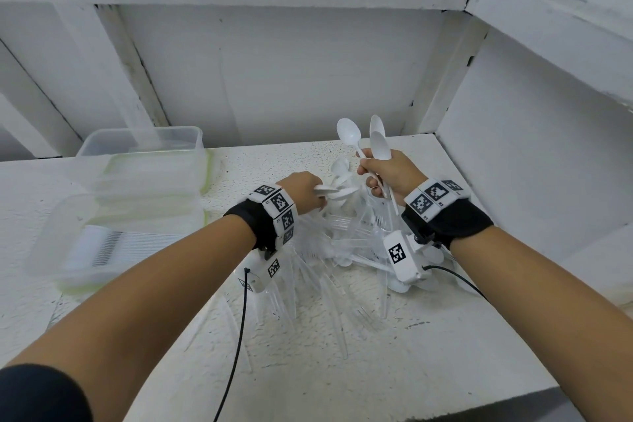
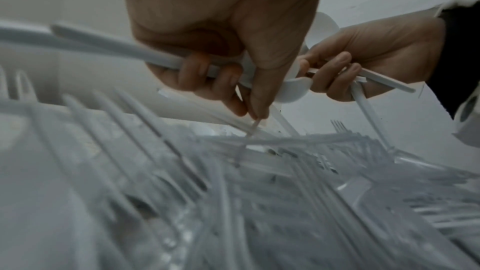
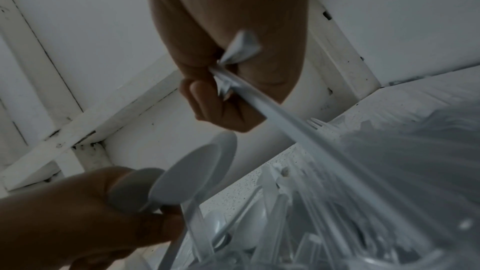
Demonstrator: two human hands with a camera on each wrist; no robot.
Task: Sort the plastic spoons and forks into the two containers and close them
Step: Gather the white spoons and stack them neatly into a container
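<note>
Clear forks (image 1: 342,288) blur together beneath both hands.

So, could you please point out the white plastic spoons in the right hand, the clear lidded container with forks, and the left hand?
white plastic spoons (image 1: 348,136): head view, bowl of the leftmost spoon.
clear lidded container with forks (image 1: 48,216): head view, lid.
left hand (image 1: 301,190): head view, back of hand.
</note>
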